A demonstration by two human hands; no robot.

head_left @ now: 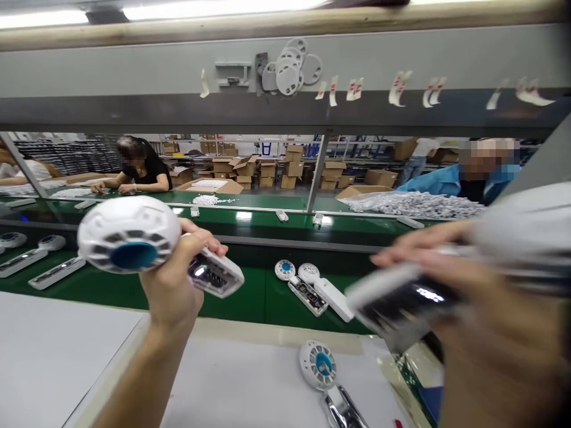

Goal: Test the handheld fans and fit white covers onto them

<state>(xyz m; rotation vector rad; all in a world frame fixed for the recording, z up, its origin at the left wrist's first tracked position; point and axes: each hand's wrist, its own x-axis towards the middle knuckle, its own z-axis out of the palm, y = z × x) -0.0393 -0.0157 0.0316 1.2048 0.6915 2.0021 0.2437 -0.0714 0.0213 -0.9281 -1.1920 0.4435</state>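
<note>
My left hand is closed around a white handheld fan unit, held up over the green belt; its round head with a blue centre points left and its open handle shows electronics. My right hand, blurred by motion and close to the camera, grips a white and dark part that looks like a fan handle. On the white bench below lies another fan head with a blue centre, and a shiny metal piece lies just under it.
A green conveyor belt carries two fan units at centre and more white parts at left. Across it, two people work at a far bench beside a pile of white parts. Cardboard boxes are stacked behind.
</note>
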